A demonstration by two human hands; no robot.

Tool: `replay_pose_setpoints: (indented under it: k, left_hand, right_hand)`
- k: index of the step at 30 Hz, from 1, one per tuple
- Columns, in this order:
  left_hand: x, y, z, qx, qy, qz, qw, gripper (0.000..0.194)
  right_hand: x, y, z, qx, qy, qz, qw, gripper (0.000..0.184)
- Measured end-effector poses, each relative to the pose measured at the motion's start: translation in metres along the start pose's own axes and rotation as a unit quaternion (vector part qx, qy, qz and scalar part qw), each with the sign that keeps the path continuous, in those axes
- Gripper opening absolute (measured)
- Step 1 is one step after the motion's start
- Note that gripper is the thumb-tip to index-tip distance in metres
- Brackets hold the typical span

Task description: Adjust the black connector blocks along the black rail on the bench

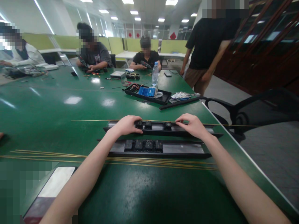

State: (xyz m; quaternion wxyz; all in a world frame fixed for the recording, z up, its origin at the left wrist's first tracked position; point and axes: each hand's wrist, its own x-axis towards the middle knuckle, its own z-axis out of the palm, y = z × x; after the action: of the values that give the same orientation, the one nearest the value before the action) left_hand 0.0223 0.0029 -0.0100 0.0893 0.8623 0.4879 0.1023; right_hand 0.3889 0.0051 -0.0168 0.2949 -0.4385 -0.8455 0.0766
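Note:
Two long black rails lie across the green table (58, 112), one behind the other. The far rail (158, 128) carries three small black blocks; the near rail (177, 148) carries several. My left hand (128, 125) is curled over the far rail's left part, fingers bent down onto it beside a block. My right hand (192, 124) rests on the same rail further right, fingers bent and pressed on its top edge. A thin brass rod (93, 120) runs along just behind the far rail.
Several thin brass rods (58, 154) lie in front of the near rail. A black tray (147, 93) with blue parts, a water bottle (154, 73) and gloves sit further back. Three people sit at the far side, one stands right. An office chair (252, 109) stands at the right edge.

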Motion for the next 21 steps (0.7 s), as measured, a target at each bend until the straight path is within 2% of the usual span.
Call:
replay_pose_setpoints:
  k: [6, 13, 21]
  left_hand:
    - [0.0, 0.001, -0.002, 0.0, -0.001, -0.004, 1.0, 0.067]
    - [0.0, 0.002, -0.001, 0.007, -0.001, -0.006, 1.0, 0.068]
    - [0.0, 0.003, -0.002, 0.0, -0.006, -0.011, 1.0, 0.067]
  right_hand:
    - [-0.003, 0.015, -0.016, 0.016, -0.033, 0.019, 0.999, 0.021]
    - [-0.008, 0.03, -0.032, -0.022, -0.055, 0.041, 0.997, 0.022]
    - [-0.012, 0.033, -0.051, -0.04, -0.075, 0.064, 0.994, 0.025]
